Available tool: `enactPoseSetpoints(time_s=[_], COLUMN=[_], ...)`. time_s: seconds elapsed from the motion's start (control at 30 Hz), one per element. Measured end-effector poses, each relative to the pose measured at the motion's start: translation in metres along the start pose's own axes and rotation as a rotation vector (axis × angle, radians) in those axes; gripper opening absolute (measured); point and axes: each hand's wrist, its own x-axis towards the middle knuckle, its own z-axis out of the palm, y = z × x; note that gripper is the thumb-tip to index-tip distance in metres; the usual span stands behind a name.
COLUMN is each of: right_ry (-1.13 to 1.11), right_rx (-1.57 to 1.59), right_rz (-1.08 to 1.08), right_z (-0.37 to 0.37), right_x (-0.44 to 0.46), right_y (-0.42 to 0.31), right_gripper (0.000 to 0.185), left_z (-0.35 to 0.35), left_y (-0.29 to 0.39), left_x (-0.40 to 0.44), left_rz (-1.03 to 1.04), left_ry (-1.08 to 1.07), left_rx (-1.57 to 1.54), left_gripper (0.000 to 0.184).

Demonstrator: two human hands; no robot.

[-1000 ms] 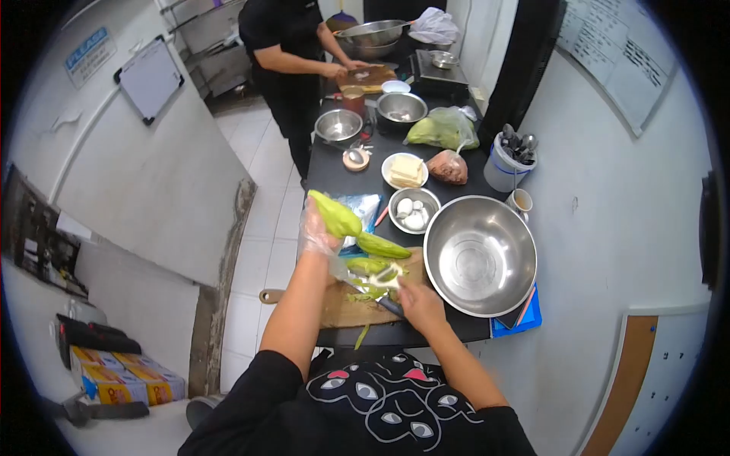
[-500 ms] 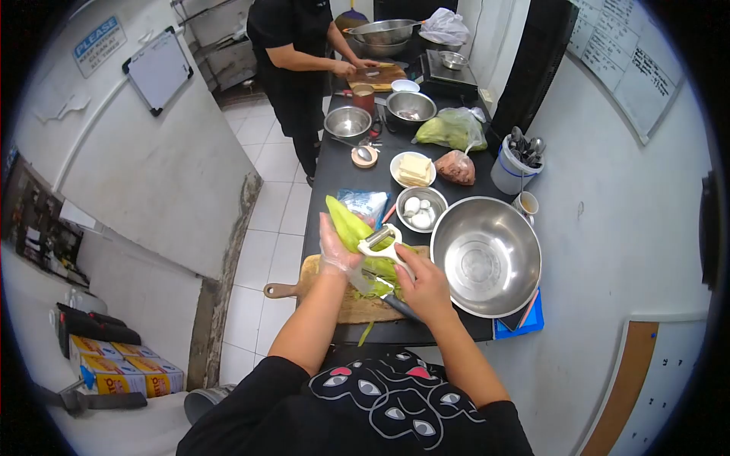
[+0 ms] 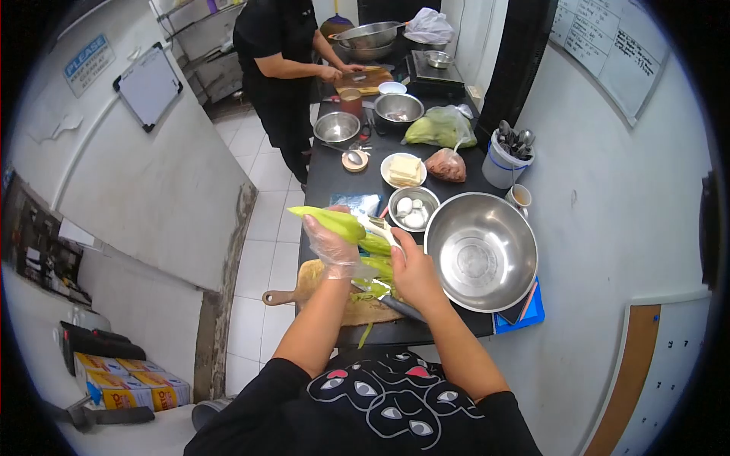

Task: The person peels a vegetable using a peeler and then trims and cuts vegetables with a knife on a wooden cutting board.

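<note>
In my gloved left hand (image 3: 328, 249) lies a long, pale green vegetable (image 3: 331, 221) with a pointed tip, its fingers closed round it above the cutting board. My bare right hand (image 3: 414, 275) grips a white-handled peeler (image 3: 386, 232), whose head is close to the vegetable's right end; whether the blade touches cannot be made out. Beneath both hands, a wooden cutting board (image 3: 310, 283) bears more green pieces and peelings (image 3: 369, 307), partly hidden by my arms. A dark-handled knife (image 3: 401, 307) lies there too.
A large steel bowl (image 3: 506, 258) stands right of the board. Beyond are a bowl of peeled eggs (image 3: 413, 212), a plate of pale yellow slices (image 3: 405, 171) and bagged green vegetables (image 3: 441, 128). Across the table, another person (image 3: 277, 68) works at a second board (image 3: 363, 80).
The vegetable has turned from steeply slanted to nearly level, its tip now pointing left. The peeler has rotated to a more edge-on view at its right end. The camera view has shifted slightly.
</note>
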Motion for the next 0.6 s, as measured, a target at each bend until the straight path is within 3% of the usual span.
enactPoseSetpoints(time_s=[0.17, 0.27, 0.37, 0.6], right_ry=[-0.001, -0.076, -0.141, -0.106], right_rx=[0.065, 0.034, 0.021, 0.128], right_rz=[-0.020, 0.050, 0.112, 0.091], right_z=[0.008, 0.008, 0.013, 0.034], right_x=[0.007, 0.008, 0.008, 0.015], right_y=[0.011, 0.007, 0.012, 0.039], right_gripper=[0.036, 0.036, 0.037, 0.037], left_z=[0.012, 0.012, 0.005, -0.004], left_y=[0.011, 0.006, 0.002, -0.015], left_x=[-0.010, -0.011, -0.018, -0.012], left_rz=[-0.085, 0.013, 0.128, 0.369], left_ry=[-0.002, -0.020, -0.020, -0.057], left_rx=[-0.071, 0.008, 0.438, 0.716], left_gripper=[0.057, 0.058, 0.057, 0.055])
